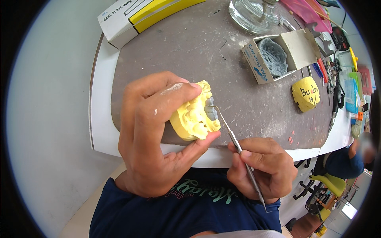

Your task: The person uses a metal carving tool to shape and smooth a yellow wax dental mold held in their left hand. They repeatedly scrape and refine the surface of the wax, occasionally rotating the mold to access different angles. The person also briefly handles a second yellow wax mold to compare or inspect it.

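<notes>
Brown mat [174,51], probe [235,142] diagonally up-left

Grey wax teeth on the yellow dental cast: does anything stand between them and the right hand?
Nothing visible does: the right hand holds a metal carver, bent tip at the wax teeth; the left hand grips the yellow dental cast beside them.

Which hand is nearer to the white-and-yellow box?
Left. In the picture, the left hand is below the box; the right hand is farther off, toward the lower right.
</notes>
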`<act>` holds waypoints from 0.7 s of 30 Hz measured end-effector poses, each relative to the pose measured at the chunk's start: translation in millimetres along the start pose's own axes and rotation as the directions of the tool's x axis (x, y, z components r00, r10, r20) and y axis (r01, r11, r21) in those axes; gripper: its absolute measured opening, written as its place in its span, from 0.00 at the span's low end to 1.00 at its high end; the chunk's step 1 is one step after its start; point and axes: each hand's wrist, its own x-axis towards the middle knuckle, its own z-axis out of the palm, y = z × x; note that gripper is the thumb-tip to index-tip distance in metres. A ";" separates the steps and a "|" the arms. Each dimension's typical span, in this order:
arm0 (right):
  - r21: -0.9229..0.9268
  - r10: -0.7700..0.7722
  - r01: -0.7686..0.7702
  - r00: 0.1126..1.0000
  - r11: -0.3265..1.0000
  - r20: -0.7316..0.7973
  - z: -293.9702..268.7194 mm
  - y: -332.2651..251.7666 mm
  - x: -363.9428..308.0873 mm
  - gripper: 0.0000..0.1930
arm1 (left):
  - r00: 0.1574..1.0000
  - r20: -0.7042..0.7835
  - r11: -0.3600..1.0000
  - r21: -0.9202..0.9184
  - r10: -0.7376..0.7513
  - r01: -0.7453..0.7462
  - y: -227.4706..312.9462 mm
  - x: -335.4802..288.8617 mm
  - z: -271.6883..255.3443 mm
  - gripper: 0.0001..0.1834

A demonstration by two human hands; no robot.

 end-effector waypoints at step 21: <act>0.018 0.028 -0.027 0.996 0.999 -0.080 1.8 2.6 -3.9 0.14 | 1.000 -0.004 1.000 0.009 0.012 -0.011 -1.5 0.3 1.0 0.44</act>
